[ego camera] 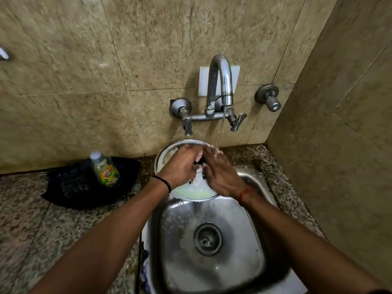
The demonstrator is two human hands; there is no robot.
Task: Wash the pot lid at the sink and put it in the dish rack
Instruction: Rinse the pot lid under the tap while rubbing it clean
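Note:
The round steel pot lid (192, 190) is held over the back of the steel sink (212, 240), its surface covered in pale green soapy foam. My left hand (180, 166) grips the lid around its dark knob at the centre. My right hand (220, 172) lies over the lid's right side, fingers stretched toward the knob and the thin stream of water falling from the tap (220, 81). Both hands hide much of the lid's middle. No dish rack is in view.
A bottle of dish soap (106, 169) stands on a black tray or cloth (72, 185) on the speckled granite counter, left of the sink. Tap handles (238, 122) stick out of the tiled wall. A side wall closes in on the right.

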